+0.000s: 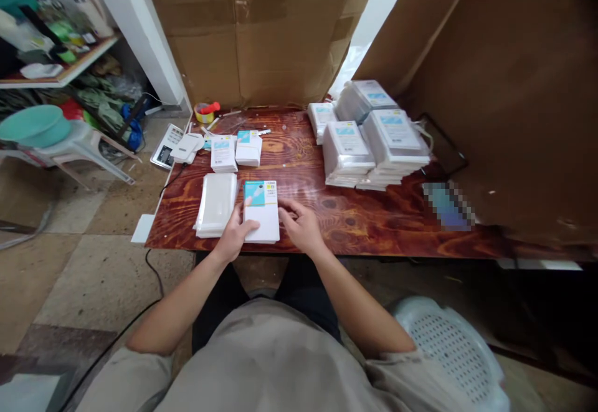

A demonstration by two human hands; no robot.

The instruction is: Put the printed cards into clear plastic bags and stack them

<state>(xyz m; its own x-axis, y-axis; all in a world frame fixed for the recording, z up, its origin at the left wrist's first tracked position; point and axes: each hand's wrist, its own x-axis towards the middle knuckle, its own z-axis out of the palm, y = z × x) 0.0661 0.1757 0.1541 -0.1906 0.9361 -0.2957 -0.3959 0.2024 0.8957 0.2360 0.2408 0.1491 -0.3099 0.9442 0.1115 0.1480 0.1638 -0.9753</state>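
In front of me a white card stack [261, 222] with a blue printed panel at its top is held upright-facing near the table's front edge. My left hand [235, 232] grips its left side, thumb across the front. At the right edge my right hand [301, 225] has its fingers curled in, with thumb and fingertips against the cards. Just left of them lies a pile of clear plastic bags [217, 205]. Beyond it are two smaller card stacks, a white printed one [224, 155] and a blue-topped one [249, 150].
Several tall stacks of bagged cards [348, 150] stand at the back right of the wooden table [299, 178]. A digital scale [167, 147] and a yellow tape roll [204, 114] are at the left. Cardboard sheets [280, 32] wall the back. A plastic stool [451, 356] stands below right.
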